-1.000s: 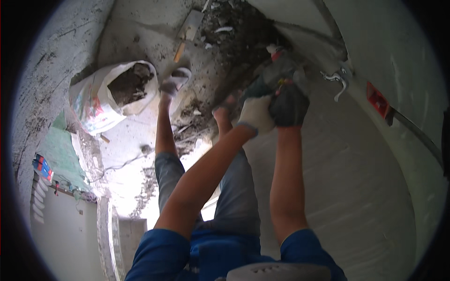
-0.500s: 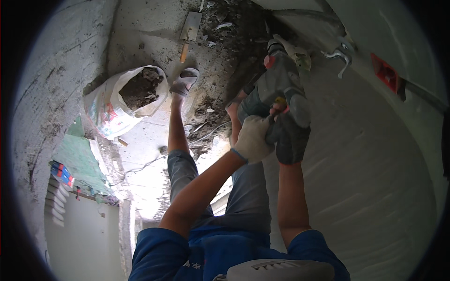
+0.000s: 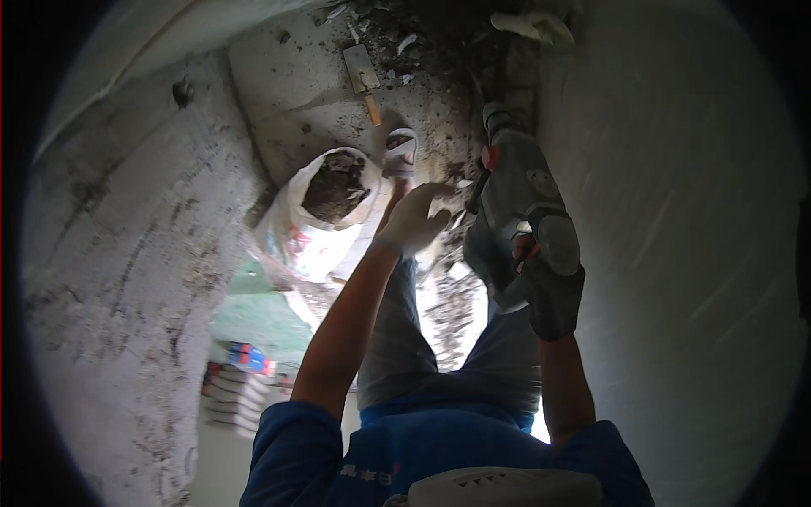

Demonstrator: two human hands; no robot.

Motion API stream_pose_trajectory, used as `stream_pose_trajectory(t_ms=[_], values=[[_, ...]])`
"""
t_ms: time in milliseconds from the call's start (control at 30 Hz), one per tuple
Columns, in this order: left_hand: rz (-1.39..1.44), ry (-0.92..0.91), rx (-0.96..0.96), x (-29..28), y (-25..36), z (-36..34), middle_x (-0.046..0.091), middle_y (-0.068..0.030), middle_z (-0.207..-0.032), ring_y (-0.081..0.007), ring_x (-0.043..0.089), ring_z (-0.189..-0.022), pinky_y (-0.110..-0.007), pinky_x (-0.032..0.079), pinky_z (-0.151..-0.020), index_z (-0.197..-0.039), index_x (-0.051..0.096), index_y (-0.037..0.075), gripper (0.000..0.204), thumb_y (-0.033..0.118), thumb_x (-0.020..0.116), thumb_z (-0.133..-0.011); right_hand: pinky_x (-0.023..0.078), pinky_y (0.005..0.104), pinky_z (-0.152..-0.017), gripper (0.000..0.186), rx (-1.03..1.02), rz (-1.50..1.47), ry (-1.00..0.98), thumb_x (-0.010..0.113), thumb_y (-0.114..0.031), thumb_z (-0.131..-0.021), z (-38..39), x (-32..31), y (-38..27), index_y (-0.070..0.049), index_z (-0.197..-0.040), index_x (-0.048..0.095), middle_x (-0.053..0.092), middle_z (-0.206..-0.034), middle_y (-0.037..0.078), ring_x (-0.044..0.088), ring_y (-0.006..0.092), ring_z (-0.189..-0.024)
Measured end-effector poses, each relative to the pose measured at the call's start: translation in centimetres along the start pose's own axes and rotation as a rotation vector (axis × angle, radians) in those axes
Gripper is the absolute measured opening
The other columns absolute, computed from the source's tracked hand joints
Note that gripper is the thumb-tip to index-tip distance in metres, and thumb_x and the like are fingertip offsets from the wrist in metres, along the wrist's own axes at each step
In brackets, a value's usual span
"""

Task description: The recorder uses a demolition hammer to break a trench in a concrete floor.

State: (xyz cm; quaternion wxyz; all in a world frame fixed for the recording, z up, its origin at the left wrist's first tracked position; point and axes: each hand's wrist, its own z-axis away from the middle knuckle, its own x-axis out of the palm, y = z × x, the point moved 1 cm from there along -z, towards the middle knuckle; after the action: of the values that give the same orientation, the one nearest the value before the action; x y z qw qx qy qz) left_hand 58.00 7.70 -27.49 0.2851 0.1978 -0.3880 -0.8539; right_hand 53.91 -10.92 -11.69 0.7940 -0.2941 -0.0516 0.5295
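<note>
My right hand (image 3: 554,291), in a dark glove, is wrapped round the rear handle of a grey-green rotary hammer drill (image 3: 525,182). The drill's chuck points away from me, and its thin bit is hard to make out against the dark rubble. To the left, my left hand (image 3: 414,221) wears a white glove and holds nothing. Its fingers are apart and reach toward the drill's side without touching it. Just left of that hand stands a white sack (image 3: 291,221), its top rolled wide around dark soil or debris.
A trowel (image 3: 361,69) with a wooden handle lies on the floor beyond my sandalled foot (image 3: 400,154). Loose rubble (image 3: 439,42) covers the far floor, with a pale crumpled item (image 3: 530,27) near the right wall (image 3: 667,220). A rough concrete wall (image 3: 127,253) rises at left.
My left hand has come off the drill and moved left, its fingers opening. My right hand still grips the drill. The view has shifted, so the sack and trowel appear farther right.
</note>
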Motion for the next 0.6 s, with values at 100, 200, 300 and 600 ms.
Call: stream_pose_trajectory(t_ms=[100, 200, 300, 600], values=[[-0.009, -0.224, -0.090, 3.6, -4.8, -1.5, 0.057, -0.0160, -0.116, -0.0235, 0.055, -0.107, -0.030, 0.043, -0.092, -0.123, 0.048, 0.002, 0.046, 0.010, 0.059, -0.078, 0.046, 0.0235, -0.063, 0.023, -0.045, -0.112, -0.003, 0.059, -0.002, -0.071, 2.4, 0.3, 1.8, 0.004, -0.093, 0.062, 0.063, -0.085, 0.009, 0.059, 0.0138, -0.075], [0.126, -0.329, -0.255, 6.5, -2.4, -5.6, 0.060, -0.0135, -0.109, -0.0212, 0.058, -0.101, -0.030, 0.045, -0.087, -0.118, 0.049, 0.002, 0.043, 0.007, 0.059, -0.077, 0.050, 0.0256, -0.070, 0.028, 0.060, -0.358, 0.044, 0.061, -0.002, -0.075, 4.6, -2.2, 4.1, 0.001, -0.103, 0.060, 0.066, -0.092, 0.009, 0.063, 0.0138, -0.081], [-0.006, -0.318, -0.251, 7.9, -3.2, -7.4, 0.061, -0.0096, -0.101, -0.0197, 0.059, -0.094, -0.031, 0.047, -0.081, -0.114, 0.050, 0.002, 0.038, 0.004, 0.057, -0.077, 0.050, 0.0257, -0.072, 0.027, 0.076, -0.303, -0.003, 0.061, -0.002, -0.074, 5.0, -4.2, 6.8, 0.001, -0.101, 0.062, 0.066, -0.092, 0.008, 0.063, 0.0139, -0.084], [-0.459, -0.256, -0.082, 10.2, -2.9, -12.9, 0.066, -0.0167, -0.083, -0.0332, 0.064, -0.086, -0.038, 0.049, -0.074, -0.088, 0.064, 0.004, 0.030, 0.032, 0.061, -0.075, 0.046, 0.0289, -0.076, 0.041, -0.029, -0.829, 0.049, 0.061, -0.010, -0.072, -0.4, -5.6, 14.2, 0.001, -0.110, 0.051, 0.057, -0.091, 0.007, 0.055, 0.0155, -0.085]])
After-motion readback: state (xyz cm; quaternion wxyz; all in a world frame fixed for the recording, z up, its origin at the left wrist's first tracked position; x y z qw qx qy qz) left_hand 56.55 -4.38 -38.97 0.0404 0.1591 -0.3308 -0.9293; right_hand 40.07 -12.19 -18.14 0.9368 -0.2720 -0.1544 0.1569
